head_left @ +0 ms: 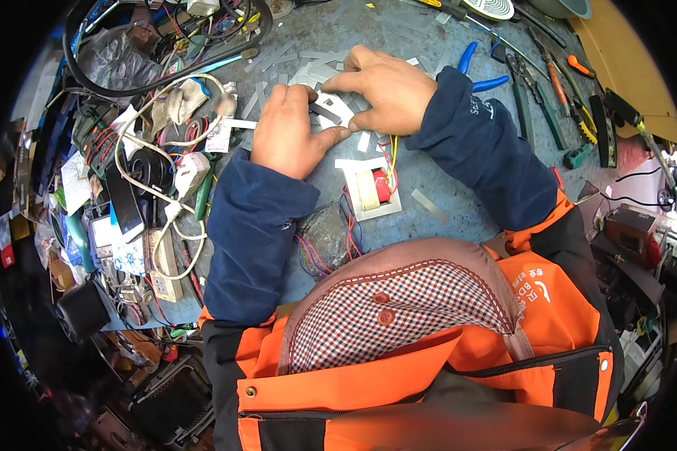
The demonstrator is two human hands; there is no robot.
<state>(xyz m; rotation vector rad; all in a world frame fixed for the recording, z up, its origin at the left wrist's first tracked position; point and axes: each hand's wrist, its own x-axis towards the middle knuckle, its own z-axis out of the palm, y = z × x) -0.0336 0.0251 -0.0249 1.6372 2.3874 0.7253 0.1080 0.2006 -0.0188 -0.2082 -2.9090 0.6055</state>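
Observation:
Near the far middle of the bench, both my hands close around a small stack of flat silvery metal plates [334, 107] with a dark edge strip. My left hand [286, 134] has its fingers bent at the plates' left side, its thumb stretched toward the right hand. From the other side, my right hand [393, 90] pinches round the stack with thumb and index finger. Nearer to me lies a transformer [372, 188], a coil with cream and red wrapping in a silvery metal frame, with red, yellow and blue wires. Loose metal strips [308, 68] are scattered behind my hands.
Blue-handled pliers [468, 59], dark green-handled pliers [549, 124] and an orange-handled tool [581, 66] lie to the right. Tangled white cable [120, 161], a black hose loop [68, 45] and a plug [192, 174] crowd the left. One metal strip [429, 206] lies beside the transformer.

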